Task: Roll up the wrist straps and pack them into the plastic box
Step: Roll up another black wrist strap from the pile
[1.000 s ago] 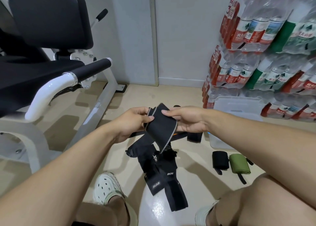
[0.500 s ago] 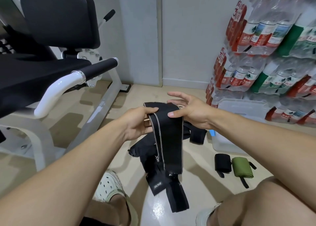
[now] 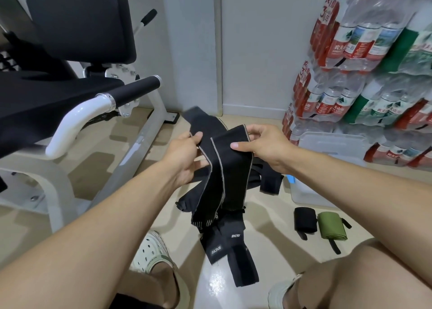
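I hold a long black wrist strap [image 3: 230, 175] with pale edging in the air, folded so two lengths hang down. My left hand [image 3: 184, 155] pinches its left fold and my right hand [image 3: 261, 145] grips its top right end. Below it a pile of black straps [image 3: 225, 243] lies on the floor. A rolled black strap [image 3: 304, 219] and a rolled green strap [image 3: 330, 225] lie side by side on the floor to the right. The clear plastic box [image 3: 327, 145] stands behind them, partly hidden by my right arm.
A gym machine with a black seat and a white handle [image 3: 77, 119] fills the left. Shrink-wrapped packs of water bottles [image 3: 364, 70] are stacked at the right against the wall. My white shoe [image 3: 150, 252] and my knees are near the bottom.
The strap has unfolded from a short bundle into long hanging lengths. Both hands have lifted it, and one end has flipped up behind my left hand.
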`<state>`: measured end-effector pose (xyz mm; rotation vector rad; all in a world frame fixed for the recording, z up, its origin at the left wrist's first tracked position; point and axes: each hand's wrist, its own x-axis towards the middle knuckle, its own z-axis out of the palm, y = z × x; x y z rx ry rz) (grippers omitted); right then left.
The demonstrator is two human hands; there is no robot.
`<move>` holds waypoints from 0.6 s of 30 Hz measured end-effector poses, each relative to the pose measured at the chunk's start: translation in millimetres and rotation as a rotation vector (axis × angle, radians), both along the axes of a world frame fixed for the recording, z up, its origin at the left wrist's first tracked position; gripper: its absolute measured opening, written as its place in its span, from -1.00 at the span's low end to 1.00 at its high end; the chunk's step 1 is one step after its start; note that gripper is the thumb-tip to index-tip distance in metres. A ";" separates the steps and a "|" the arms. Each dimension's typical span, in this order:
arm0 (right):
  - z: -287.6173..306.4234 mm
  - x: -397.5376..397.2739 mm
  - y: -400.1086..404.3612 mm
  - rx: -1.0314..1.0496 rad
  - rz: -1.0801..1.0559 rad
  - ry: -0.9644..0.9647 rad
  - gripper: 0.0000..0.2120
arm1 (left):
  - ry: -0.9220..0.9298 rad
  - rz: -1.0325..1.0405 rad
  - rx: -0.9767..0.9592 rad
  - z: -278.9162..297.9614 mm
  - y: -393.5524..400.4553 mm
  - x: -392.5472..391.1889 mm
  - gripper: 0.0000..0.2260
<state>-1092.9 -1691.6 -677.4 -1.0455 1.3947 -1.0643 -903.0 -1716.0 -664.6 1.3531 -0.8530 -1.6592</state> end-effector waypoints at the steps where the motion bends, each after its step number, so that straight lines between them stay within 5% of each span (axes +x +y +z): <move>1: 0.0 -0.7 0.3 0.002 0.000 0.017 -0.74 | -0.010 0.035 -0.021 -0.4 -2.2 2.4 -0.82; 6: -0.2 -8.8 -1.0 0.022 -0.114 0.078 -0.86 | -0.289 -0.054 -0.228 -8.5 -10.1 21.7 -0.87; 11: -0.1 -16.8 -4.6 -0.062 -0.320 0.148 -0.91 | -0.347 -0.472 -0.244 -6.0 1.4 26.5 -0.77; 18: 16.6 0.9 2.3 -0.133 -0.161 -0.106 -0.85 | -0.485 -0.621 -0.327 -9.9 5.7 14.0 -0.84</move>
